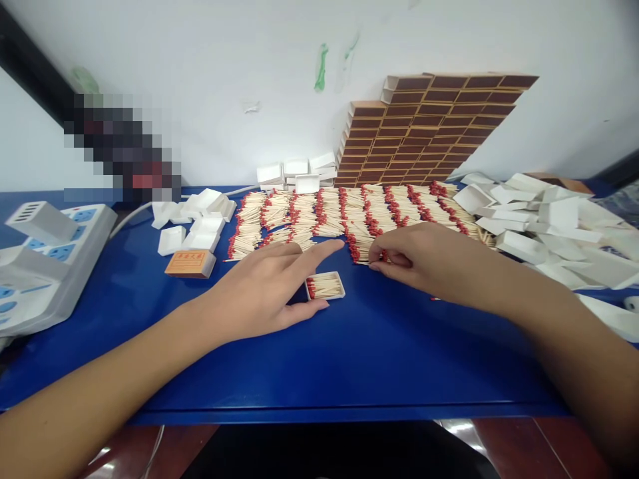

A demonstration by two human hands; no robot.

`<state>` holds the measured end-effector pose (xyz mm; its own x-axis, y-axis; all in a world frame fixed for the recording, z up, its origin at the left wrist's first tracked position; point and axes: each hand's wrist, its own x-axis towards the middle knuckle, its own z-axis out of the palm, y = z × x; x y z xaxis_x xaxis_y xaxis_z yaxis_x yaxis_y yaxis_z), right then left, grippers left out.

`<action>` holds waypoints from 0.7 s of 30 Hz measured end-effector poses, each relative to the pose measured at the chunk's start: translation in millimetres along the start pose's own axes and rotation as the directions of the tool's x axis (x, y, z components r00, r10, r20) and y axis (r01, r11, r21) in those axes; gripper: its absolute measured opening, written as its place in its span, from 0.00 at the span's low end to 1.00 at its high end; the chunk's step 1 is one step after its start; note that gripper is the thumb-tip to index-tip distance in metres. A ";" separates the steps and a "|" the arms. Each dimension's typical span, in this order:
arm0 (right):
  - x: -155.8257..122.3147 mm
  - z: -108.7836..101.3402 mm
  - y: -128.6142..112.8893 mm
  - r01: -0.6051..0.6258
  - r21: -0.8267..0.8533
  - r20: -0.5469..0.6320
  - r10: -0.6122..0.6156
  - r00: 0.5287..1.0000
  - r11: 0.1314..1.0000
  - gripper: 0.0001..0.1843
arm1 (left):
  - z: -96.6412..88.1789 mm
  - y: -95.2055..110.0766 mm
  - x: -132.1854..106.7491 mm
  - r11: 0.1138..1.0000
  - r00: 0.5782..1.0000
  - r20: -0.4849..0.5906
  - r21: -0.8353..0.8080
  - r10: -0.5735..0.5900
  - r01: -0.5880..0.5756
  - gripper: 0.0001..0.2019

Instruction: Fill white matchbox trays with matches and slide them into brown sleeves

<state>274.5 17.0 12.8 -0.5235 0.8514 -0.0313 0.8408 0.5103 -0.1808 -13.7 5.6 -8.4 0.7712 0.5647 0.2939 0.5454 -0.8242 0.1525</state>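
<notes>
A small white matchbox tray [325, 286] filled with red-headed matches lies on the blue table. My left hand [269, 286] is beside it, thumb and index finger stretched apart around its left end, holding nothing. Behind the tray spread rows of loose matches [299, 216] with red heads. At the near edge of these rows, my right hand [419, 259] has its thumb and index finger pinched together on matches; how many is hidden. One stray match [436, 299] pokes out below my right hand.
Stacked closed matchboxes [409, 133] lean near the wall. Empty white trays [549, 219] are heaped at right, with smaller groups at left [200, 216] and back [297, 169]. An orange-labelled matchbox [190, 264] lies left; a white power strip [74, 266] occupies the left edge.
</notes>
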 end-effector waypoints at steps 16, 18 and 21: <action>-0.4 4.1 2.9 0.026 0.030 0.025 -0.027 0.999 0.999 0.09 | 0.1 0.1 0.4 1.000 1.000 -0.003 -0.001 -0.001 0.001 0.34; -0.9 4.6 0.1 0.053 0.044 0.000 -0.053 0.999 0.998 0.09 | 0.3 0.3 0.6 1.000 1.000 -0.007 0.000 0.007 -0.007 0.35; -2.9 6.4 -13.3 0.102 0.083 -0.080 -0.095 0.992 0.991 0.08 | 0.9 1.0 0.8 1.000 1.000 -0.017 0.009 0.014 -0.014 0.34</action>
<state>264.0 6.9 9.0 -0.5886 0.8058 0.0647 0.7687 0.5827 -0.2639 -12.3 5.3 -8.8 0.7730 0.5525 0.3118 0.5377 -0.8314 0.1402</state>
